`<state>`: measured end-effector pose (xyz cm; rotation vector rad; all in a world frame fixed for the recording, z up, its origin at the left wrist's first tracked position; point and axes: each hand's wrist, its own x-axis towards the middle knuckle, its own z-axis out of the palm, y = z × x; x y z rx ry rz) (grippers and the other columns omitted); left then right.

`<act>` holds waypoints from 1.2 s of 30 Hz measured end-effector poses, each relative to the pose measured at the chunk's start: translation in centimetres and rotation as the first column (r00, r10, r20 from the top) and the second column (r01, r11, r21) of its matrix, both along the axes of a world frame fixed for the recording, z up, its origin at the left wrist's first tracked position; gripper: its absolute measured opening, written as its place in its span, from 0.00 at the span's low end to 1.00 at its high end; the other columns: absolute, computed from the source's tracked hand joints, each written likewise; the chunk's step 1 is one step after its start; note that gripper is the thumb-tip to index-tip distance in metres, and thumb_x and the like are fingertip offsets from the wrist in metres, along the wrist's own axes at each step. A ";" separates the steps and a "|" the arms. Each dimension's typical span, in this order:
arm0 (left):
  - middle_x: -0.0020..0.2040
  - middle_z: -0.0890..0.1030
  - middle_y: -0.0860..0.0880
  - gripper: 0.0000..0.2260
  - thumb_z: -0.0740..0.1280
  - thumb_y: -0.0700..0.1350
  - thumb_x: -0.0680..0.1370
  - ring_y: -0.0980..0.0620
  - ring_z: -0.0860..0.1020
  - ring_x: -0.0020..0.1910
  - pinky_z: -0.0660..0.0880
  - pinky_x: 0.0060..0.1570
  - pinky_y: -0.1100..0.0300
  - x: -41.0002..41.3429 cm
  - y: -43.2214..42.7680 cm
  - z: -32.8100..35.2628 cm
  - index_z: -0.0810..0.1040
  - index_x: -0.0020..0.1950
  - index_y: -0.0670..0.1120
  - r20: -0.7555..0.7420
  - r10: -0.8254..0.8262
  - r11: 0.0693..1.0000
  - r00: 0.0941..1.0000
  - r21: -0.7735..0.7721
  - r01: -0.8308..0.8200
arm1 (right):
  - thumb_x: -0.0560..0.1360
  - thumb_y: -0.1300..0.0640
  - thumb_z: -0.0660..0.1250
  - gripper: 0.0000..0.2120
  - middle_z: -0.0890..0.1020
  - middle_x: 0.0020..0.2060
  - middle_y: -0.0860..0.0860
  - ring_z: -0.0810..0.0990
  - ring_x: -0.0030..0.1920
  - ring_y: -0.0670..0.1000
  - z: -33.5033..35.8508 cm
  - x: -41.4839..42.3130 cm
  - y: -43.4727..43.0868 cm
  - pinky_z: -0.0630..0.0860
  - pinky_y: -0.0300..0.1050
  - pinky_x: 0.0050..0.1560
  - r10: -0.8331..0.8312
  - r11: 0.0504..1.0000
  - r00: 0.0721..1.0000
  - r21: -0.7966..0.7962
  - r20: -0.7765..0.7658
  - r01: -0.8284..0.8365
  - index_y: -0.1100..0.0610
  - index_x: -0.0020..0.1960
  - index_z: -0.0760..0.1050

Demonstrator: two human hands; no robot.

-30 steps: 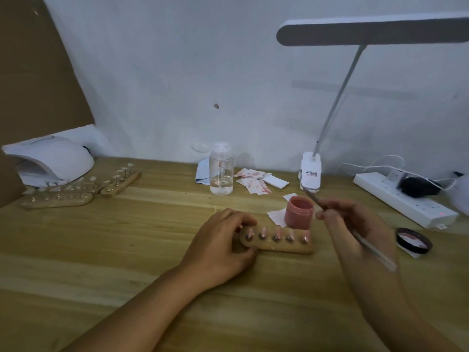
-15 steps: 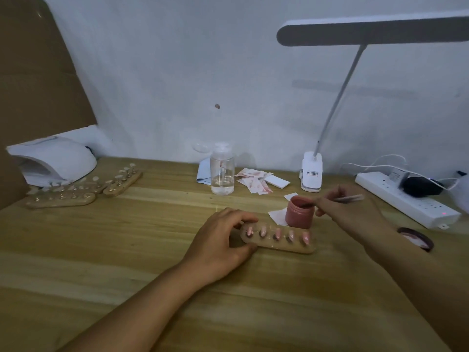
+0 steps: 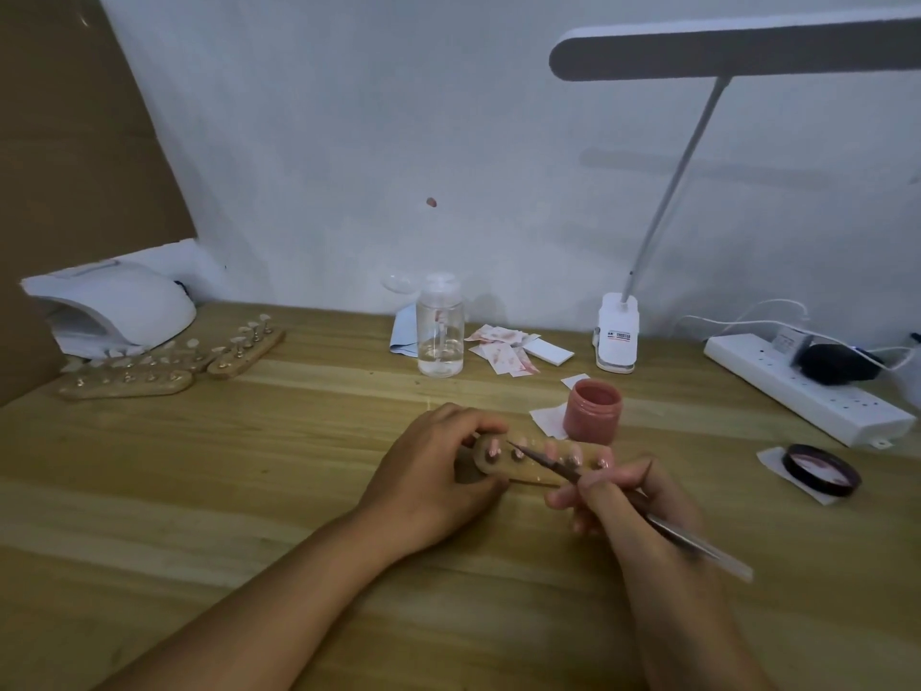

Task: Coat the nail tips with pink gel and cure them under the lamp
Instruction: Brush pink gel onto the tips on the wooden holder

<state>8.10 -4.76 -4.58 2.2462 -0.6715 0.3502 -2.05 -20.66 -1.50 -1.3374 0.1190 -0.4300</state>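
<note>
**Figure: Gel brush held over the row of nail tips**

Nearest the viewer, both forearms reach in over the wooden table (image 3: 199, 491). The right hand (image 3: 633, 511) pinches a slim brush (image 3: 548, 463) between thumb and curled fingers, pen-fashion. The handle trails back to the right and the dark tip points left. The left hand (image 3: 433, 471) grips the left end of a wooden holder (image 3: 523, 473), with the fingers curled over its far edge and the thumb at its near edge. The holder lies flat on the table and carries a row of pink-coated nail tips (image 3: 493, 447). The brush tip sits at the left part of this row. Whether it touches a tip cannot be told.

Just behind the holder's right end stands the open jar of pink gel (image 3: 593, 408), beside a white paper square (image 3: 548, 421). The jar lid (image 3: 820, 468) lies upturned well to the right.

Farther back, along the wall:
- a clear pump bottle (image 3: 439, 331)
- pink-stained wipes (image 3: 503, 349)
- the clip base of a white desk lamp (image 3: 618, 336)
- a white power strip (image 3: 807, 386)

At far left sits the white curing lamp (image 3: 114, 306), with more wooden holders (image 3: 129, 381) in front of it.
</note>
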 end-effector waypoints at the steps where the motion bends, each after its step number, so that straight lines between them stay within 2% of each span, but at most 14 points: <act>1: 0.53 0.77 0.59 0.19 0.76 0.48 0.70 0.60 0.76 0.53 0.75 0.55 0.55 0.0 0.1 -0.1 0.79 0.60 0.57 0.003 -0.002 1.000 1.000 -0.003 0.002 | 0.74 0.74 0.64 0.04 0.83 0.31 0.60 0.77 0.26 0.44 0.0 0.0 0.0 0.73 0.33 0.29 0.005 1.000 1.000 0.009 -0.013 -0.005 0.70 0.42 0.69; 4: 0.53 0.77 0.59 0.19 0.76 0.49 0.70 0.60 0.76 0.53 0.75 0.54 0.55 0.1 0.0 -0.1 0.79 0.60 0.56 0.016 -0.007 1.000 1.000 0.006 0.007 | 0.75 0.73 0.63 0.06 0.84 0.31 0.61 0.78 0.25 0.43 0.2 0.0 0.2 0.73 0.32 0.28 0.012 1.000 1.000 0.012 -0.020 -0.012 0.67 0.42 0.68; 8: 0.53 0.77 0.59 0.19 0.76 0.49 0.70 0.60 0.75 0.53 0.75 0.54 0.55 0.1 0.0 0.0 0.79 0.60 0.56 0.018 0.000 1.000 1.000 0.013 0.000 | 0.75 0.72 0.64 0.10 0.83 0.41 0.65 0.79 0.26 0.42 0.5 0.1 0.6 0.73 0.31 0.27 0.011 1.000 1.000 0.014 -0.024 -0.011 0.64 0.39 0.66; 16: 0.53 0.77 0.59 0.19 0.76 0.50 0.70 0.60 0.75 0.53 0.75 0.54 0.56 -0.1 0.1 0.1 0.78 0.60 0.56 0.026 -0.004 1.000 1.000 0.028 0.003 | 0.75 0.70 0.67 0.05 0.85 0.33 0.54 0.79 0.30 0.40 0.0 0.0 0.4 0.73 0.30 0.31 0.057 0.994 0.996 -0.090 -0.065 -0.063 0.65 0.41 0.73; 22: 0.54 0.77 0.59 0.20 0.76 0.49 0.70 0.60 0.75 0.54 0.75 0.54 0.56 -0.1 0.0 0.2 0.78 0.60 0.56 0.023 -0.004 0.999 1.000 0.032 0.003 | 0.74 0.71 0.67 0.06 0.86 0.33 0.53 0.82 0.35 0.42 -0.4 0.2 0.4 0.76 0.33 0.39 0.064 0.994 0.994 -0.081 -0.084 -0.071 0.63 0.43 0.73; 28: 0.54 0.77 0.59 0.20 0.76 0.50 0.70 0.60 0.75 0.53 0.75 0.55 0.55 0.0 0.0 0.1 0.79 0.61 0.55 0.005 0.000 1.000 1.000 0.019 0.000 | 0.69 0.75 0.70 0.08 0.86 0.36 0.56 0.83 0.35 0.40 0.1 -0.2 0.4 0.73 0.26 0.35 0.067 0.997 0.998 -0.039 -0.021 -0.068 0.66 0.43 0.74; 36: 0.54 0.77 0.59 0.20 0.76 0.50 0.70 0.60 0.75 0.53 0.75 0.55 0.56 -0.1 0.1 0.2 0.78 0.60 0.57 0.006 0.001 1.000 1.000 0.018 -0.001 | 0.69 0.75 0.71 0.09 0.85 0.37 0.58 0.83 0.36 0.44 0.1 -0.2 0.5 0.73 0.28 0.35 0.083 0.996 0.996 -0.041 -0.039 -0.085 0.65 0.42 0.75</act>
